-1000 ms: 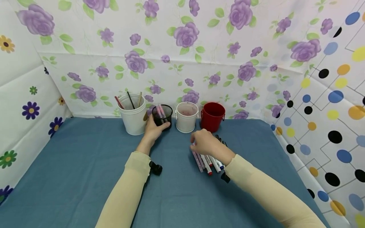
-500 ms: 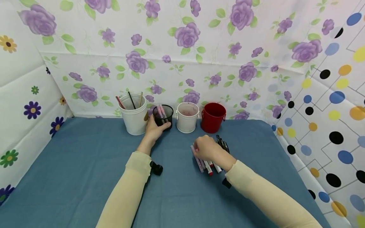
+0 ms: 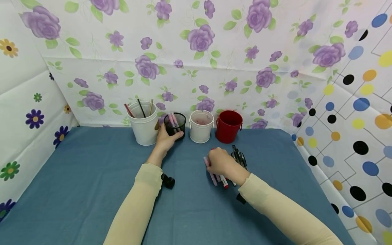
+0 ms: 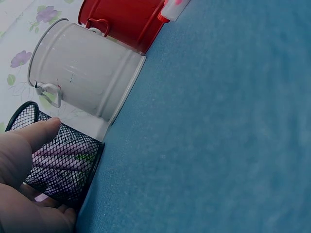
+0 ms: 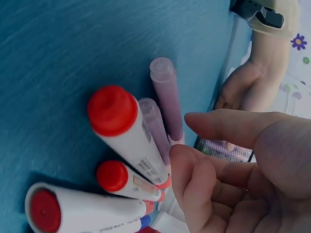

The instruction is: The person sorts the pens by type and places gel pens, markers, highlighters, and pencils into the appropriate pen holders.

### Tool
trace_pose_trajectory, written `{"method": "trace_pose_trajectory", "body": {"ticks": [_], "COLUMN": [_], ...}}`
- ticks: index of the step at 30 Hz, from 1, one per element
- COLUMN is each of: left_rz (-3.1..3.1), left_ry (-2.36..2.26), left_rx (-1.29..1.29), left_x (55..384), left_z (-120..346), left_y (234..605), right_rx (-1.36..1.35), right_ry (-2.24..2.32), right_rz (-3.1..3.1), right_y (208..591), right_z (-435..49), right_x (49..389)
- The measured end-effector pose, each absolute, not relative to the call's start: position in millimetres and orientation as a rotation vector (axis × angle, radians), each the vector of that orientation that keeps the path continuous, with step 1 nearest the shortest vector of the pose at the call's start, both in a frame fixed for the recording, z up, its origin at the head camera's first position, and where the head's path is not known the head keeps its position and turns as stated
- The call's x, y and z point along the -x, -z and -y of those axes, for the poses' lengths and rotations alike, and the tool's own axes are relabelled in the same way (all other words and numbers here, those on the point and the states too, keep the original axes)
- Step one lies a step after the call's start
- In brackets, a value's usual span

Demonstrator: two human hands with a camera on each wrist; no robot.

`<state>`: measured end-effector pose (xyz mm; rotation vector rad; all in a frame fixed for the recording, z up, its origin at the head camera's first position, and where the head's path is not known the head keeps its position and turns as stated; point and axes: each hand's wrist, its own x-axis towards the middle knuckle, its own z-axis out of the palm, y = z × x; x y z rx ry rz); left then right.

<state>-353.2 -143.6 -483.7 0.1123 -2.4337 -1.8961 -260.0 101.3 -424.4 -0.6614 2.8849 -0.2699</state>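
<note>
We see the left hand point(image 3: 164, 139) holding the black mesh cup point(image 4: 70, 160) round its side, pink markers point(image 3: 173, 119) leaning inside. The right hand point(image 3: 224, 162) is over the purple markers point(image 5: 166, 99) on the blue cloth point(image 3: 183, 211), thumb and forefinger narrowly apart; we cannot tell whether they touch one. White markers point(image 5: 137, 151) lie just beside.

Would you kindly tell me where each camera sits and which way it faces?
Head: on the head, facing forward and down over the table; left hand, right hand and sleeves show.
Left wrist: on that wrist, facing the mesh cup and white bucket; the left hand shows.
Right wrist: on that wrist, facing the pens; the right hand shows, the left hand and sleeve beyond.
Head and right wrist share both hands and pens.
</note>
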Motion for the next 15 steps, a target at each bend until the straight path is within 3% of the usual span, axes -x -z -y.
{"method": "trace_pose_trajectory", "body": {"ticks": [15], "left_rz": [2.425], "left_ry": [1.903], "left_rx": [-0.105], "left_x": [354.1], "left_z": [144.2], "left_y": [485.4], "right_rx": [0.724], "right_ry": [0.319], "right_rz": [-2.822], "right_y": [430.9], "right_z": [-88.1], "right_x": [260.1]}}
